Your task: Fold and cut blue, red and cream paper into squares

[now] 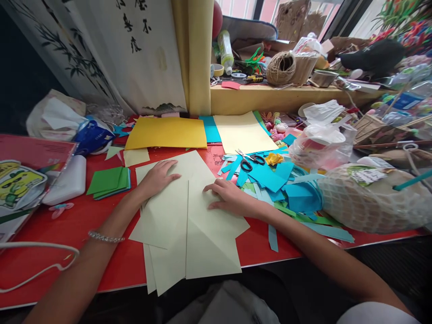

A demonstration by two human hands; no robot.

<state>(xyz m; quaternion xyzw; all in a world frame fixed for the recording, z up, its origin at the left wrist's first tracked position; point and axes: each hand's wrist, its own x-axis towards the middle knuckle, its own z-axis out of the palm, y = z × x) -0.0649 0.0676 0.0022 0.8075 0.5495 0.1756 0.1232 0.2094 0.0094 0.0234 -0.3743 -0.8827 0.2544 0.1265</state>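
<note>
A pale green-cream sheet of paper, folded into flaps, lies on the red table over other sheets of the same colour. My left hand rests flat on the left flap, fingers stretched toward the centre fold. My right hand presses the right flap with fingers spread and lying flat. Neither hand holds anything. A bracelet circles my left wrist.
Yellow sheet and cream sheet lie behind. Scissors rest on blue and green paper scraps at right. Green squares and a white bottle sit left. Plastic bags crowd the right; a twine ball is on the ledge.
</note>
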